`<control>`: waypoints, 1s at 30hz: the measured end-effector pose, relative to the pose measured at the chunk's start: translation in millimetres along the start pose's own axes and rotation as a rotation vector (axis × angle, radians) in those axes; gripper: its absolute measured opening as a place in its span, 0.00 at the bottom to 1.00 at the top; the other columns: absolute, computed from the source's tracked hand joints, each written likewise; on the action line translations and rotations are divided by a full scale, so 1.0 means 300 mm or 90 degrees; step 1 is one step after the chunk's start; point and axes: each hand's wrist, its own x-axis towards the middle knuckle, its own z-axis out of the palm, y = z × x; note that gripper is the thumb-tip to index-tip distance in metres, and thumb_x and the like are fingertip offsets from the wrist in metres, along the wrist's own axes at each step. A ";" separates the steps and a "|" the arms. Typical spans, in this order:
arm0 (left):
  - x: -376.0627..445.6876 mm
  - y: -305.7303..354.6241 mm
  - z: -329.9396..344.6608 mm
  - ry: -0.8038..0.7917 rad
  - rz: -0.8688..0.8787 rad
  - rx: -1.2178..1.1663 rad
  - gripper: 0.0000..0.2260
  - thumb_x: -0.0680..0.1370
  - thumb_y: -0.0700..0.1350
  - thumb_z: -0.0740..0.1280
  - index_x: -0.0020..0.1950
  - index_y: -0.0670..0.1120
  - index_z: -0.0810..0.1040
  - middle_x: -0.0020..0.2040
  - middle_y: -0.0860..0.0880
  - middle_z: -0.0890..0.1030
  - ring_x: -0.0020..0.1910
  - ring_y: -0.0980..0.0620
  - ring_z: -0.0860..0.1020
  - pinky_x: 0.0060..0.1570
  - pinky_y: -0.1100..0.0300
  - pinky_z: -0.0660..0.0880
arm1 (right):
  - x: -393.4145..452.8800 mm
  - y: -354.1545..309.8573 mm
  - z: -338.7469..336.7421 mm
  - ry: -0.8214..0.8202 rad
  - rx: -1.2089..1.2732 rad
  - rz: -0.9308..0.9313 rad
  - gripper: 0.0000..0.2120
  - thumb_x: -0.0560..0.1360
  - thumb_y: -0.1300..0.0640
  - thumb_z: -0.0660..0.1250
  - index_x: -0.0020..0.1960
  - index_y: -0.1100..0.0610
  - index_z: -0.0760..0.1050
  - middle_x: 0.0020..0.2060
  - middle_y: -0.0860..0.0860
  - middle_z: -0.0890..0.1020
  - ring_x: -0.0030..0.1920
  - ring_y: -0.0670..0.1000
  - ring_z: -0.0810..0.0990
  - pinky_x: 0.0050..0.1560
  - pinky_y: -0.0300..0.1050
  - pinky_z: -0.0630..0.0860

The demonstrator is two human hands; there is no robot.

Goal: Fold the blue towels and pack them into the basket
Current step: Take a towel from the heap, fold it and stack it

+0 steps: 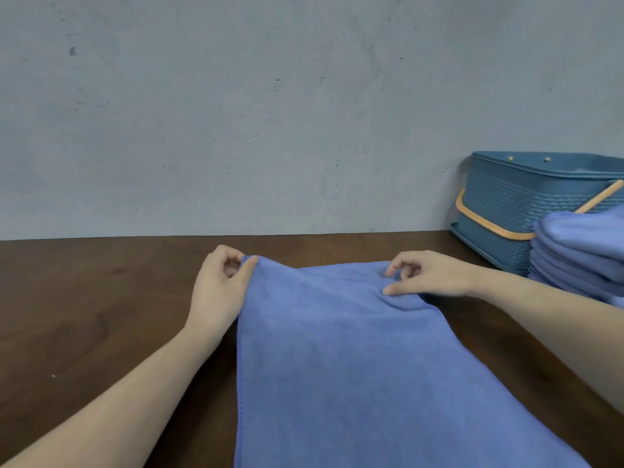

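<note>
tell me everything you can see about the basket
The basket is teal-blue plastic with a woven-look wall, a smooth rim bearing two small brass-coloured studs, and an orange handle folded down along its side. It stands upright at the table's far right against the wall, cut off by the frame. The stack of folded towels hides its lower right; its inside is unseen.

One blue towel (pixel 337 359) lies spread, one stack of folded towels (pixel 580 255) sits at the right, its layers too blurred to count, beside one basket (pixel 506 204); two hands show.
</note>
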 end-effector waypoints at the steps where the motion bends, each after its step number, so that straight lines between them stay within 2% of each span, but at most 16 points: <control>1: -0.006 0.004 0.000 0.001 -0.001 0.000 0.07 0.79 0.48 0.70 0.43 0.49 0.75 0.42 0.47 0.80 0.36 0.57 0.75 0.37 0.62 0.69 | -0.013 0.009 -0.004 -0.007 -0.007 0.012 0.19 0.68 0.45 0.80 0.54 0.49 0.79 0.36 0.48 0.80 0.34 0.44 0.75 0.39 0.36 0.69; 4: -0.027 0.029 0.005 -0.025 0.007 -0.020 0.06 0.80 0.48 0.68 0.45 0.50 0.74 0.36 0.51 0.80 0.32 0.59 0.74 0.36 0.60 0.69 | -0.041 0.020 -0.008 -0.021 -0.012 0.037 0.17 0.71 0.49 0.79 0.55 0.51 0.78 0.36 0.50 0.81 0.32 0.43 0.75 0.34 0.31 0.68; 7: -0.046 0.049 0.019 -0.093 -0.036 -0.022 0.05 0.80 0.49 0.68 0.47 0.50 0.74 0.31 0.52 0.80 0.31 0.55 0.74 0.36 0.57 0.70 | -0.049 0.014 -0.002 0.000 0.030 0.061 0.16 0.72 0.43 0.77 0.53 0.51 0.80 0.36 0.48 0.81 0.33 0.44 0.75 0.36 0.35 0.70; 9: -0.057 0.052 0.018 -0.139 -0.070 -0.030 0.04 0.79 0.47 0.70 0.49 0.49 0.75 0.33 0.53 0.82 0.32 0.54 0.76 0.36 0.58 0.71 | -0.045 0.006 0.003 -0.004 0.017 0.063 0.14 0.72 0.44 0.77 0.52 0.50 0.80 0.35 0.48 0.79 0.31 0.45 0.73 0.34 0.36 0.68; 11: -0.061 0.053 0.009 -0.143 -0.082 -0.034 0.03 0.78 0.45 0.71 0.50 0.49 0.78 0.38 0.52 0.85 0.35 0.54 0.79 0.38 0.58 0.74 | -0.042 -0.005 0.012 -0.028 0.003 0.041 0.09 0.74 0.52 0.76 0.53 0.48 0.80 0.35 0.50 0.77 0.31 0.46 0.71 0.33 0.37 0.66; 13: -0.061 0.058 0.000 -0.119 -0.091 -0.059 0.02 0.78 0.44 0.70 0.49 0.49 0.79 0.40 0.51 0.86 0.36 0.53 0.80 0.40 0.57 0.74 | -0.040 -0.007 0.014 -0.019 0.043 0.010 0.09 0.75 0.59 0.74 0.52 0.48 0.82 0.36 0.48 0.76 0.34 0.47 0.71 0.36 0.37 0.67; 16: -0.046 0.070 -0.005 -0.093 -0.098 -0.103 0.02 0.78 0.45 0.71 0.48 0.49 0.79 0.40 0.49 0.86 0.36 0.53 0.80 0.40 0.55 0.75 | -0.030 -0.006 -0.009 0.081 0.064 -0.007 0.13 0.76 0.65 0.69 0.50 0.47 0.84 0.39 0.45 0.79 0.38 0.46 0.75 0.42 0.37 0.71; 18: -0.022 0.078 -0.004 -0.101 -0.096 -0.102 0.02 0.78 0.45 0.70 0.49 0.49 0.78 0.41 0.50 0.86 0.37 0.52 0.80 0.41 0.54 0.75 | -0.011 -0.006 -0.033 0.119 0.100 0.000 0.18 0.76 0.68 0.65 0.50 0.46 0.85 0.46 0.45 0.85 0.47 0.50 0.82 0.51 0.40 0.77; 19: -0.003 0.083 -0.001 -0.108 -0.089 -0.085 0.02 0.78 0.44 0.70 0.49 0.49 0.78 0.41 0.50 0.85 0.37 0.52 0.80 0.41 0.54 0.75 | 0.000 -0.009 -0.044 0.124 0.120 0.004 0.20 0.77 0.69 0.63 0.51 0.46 0.85 0.50 0.45 0.86 0.52 0.49 0.83 0.55 0.38 0.77; 21: 0.042 0.089 0.012 -0.114 -0.078 -0.049 0.01 0.79 0.44 0.69 0.49 0.49 0.78 0.41 0.50 0.85 0.38 0.52 0.80 0.41 0.56 0.75 | 0.030 -0.019 -0.069 0.135 0.129 0.011 0.22 0.78 0.70 0.60 0.56 0.47 0.84 0.55 0.45 0.84 0.55 0.44 0.81 0.52 0.30 0.75; 22: 0.065 0.091 0.021 -0.114 -0.072 -0.033 0.01 0.79 0.44 0.69 0.49 0.49 0.78 0.41 0.49 0.84 0.38 0.52 0.80 0.40 0.56 0.74 | 0.051 -0.026 -0.078 0.146 0.126 0.017 0.22 0.78 0.70 0.59 0.59 0.49 0.83 0.56 0.45 0.84 0.56 0.44 0.80 0.51 0.29 0.74; 26: 0.130 0.047 0.059 -0.077 -0.057 0.048 0.00 0.79 0.43 0.67 0.48 0.48 0.77 0.41 0.49 0.82 0.38 0.51 0.78 0.37 0.58 0.72 | 0.137 -0.042 -0.069 0.170 0.114 0.057 0.22 0.78 0.70 0.58 0.65 0.55 0.81 0.60 0.49 0.82 0.59 0.47 0.79 0.56 0.37 0.74; 28: 0.134 0.007 0.074 -0.075 -0.084 0.054 0.02 0.79 0.43 0.66 0.51 0.47 0.77 0.42 0.49 0.82 0.39 0.49 0.79 0.38 0.58 0.72 | 0.160 -0.033 -0.035 0.137 0.128 0.076 0.22 0.79 0.71 0.58 0.67 0.57 0.79 0.61 0.49 0.79 0.57 0.45 0.77 0.54 0.36 0.73; 30: 0.128 -0.017 0.082 -0.100 -0.128 0.054 0.06 0.79 0.43 0.67 0.55 0.48 0.75 0.45 0.49 0.82 0.41 0.50 0.80 0.39 0.58 0.73 | 0.165 -0.017 -0.005 0.106 0.149 0.091 0.20 0.79 0.70 0.60 0.67 0.56 0.78 0.58 0.49 0.78 0.50 0.43 0.77 0.45 0.32 0.73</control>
